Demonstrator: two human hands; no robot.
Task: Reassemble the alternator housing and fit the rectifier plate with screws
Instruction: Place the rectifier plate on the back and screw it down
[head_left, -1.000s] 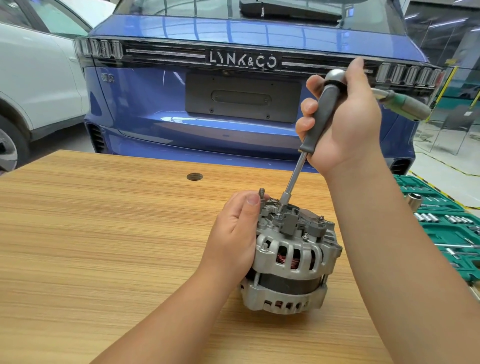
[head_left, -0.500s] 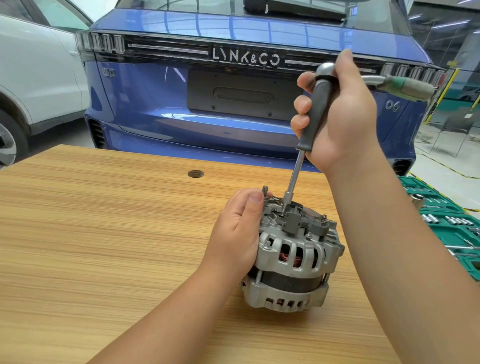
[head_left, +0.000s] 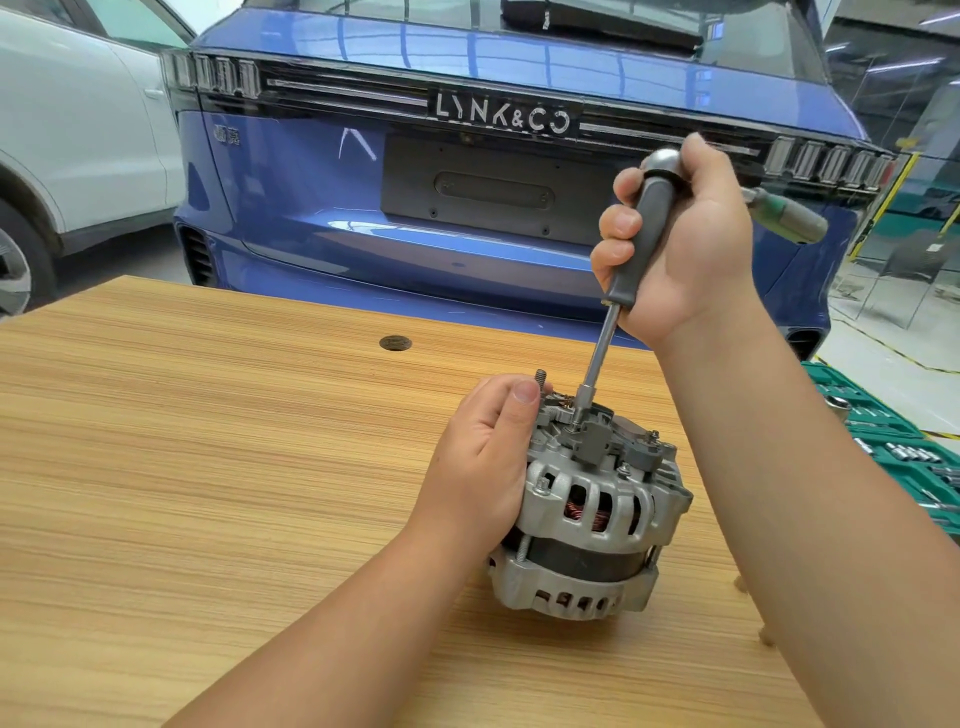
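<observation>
Two hands are working together: our left hand (head_left: 480, 462) is curling its fingers around the silver cast-metal alternator (head_left: 589, 512) sitting on the light wooden surface (head_left: 208, 467), while our right hand (head_left: 685, 244) is gripping the grey-handled nut driver (head_left: 631, 254), its tip resting on the dark rectifier plate (head_left: 597, 434) on top.

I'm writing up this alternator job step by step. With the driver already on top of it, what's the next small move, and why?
Probably turn the driver to run the screw down: its tip sits on a fastener on top of the alternator, the right hand grips the handle, and the left hand holds the housing steady. Whether the screw is already tight can't be seen.
</observation>
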